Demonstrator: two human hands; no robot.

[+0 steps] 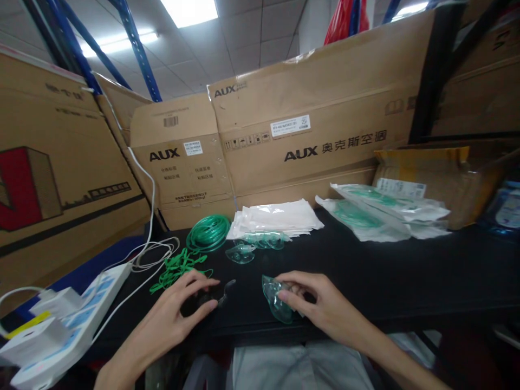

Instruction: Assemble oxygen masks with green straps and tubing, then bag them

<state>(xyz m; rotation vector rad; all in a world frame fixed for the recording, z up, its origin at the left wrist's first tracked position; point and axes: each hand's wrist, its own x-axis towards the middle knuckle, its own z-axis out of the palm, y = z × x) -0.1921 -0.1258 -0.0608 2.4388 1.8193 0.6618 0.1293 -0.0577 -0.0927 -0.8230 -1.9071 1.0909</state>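
Observation:
My right hand (311, 297) is closed on a clear greenish face mask (277, 298), gripping it at its right side just above the front of the black table. My left hand (184, 298) has thumb and forefinger apart in a loose curve. By its fingertips lies a small shiny curved strip (228, 290), perhaps metal or clear plastic; whether the thumb touches it I cannot tell. Beyond the hands, more clear masks (240, 253) lie in a row against a stack of white bags (276, 216). Green elastic straps (176, 268) lie tangled past my left hand.
A coil of green tubing (208, 233) sits behind the straps. Packed bags with green contents (365, 214) lie back right before an open carton (430, 179). A power strip (85, 319) with plugs and white cables (152, 254) occupies the left. Cardboard panels (260, 168) wall the back.

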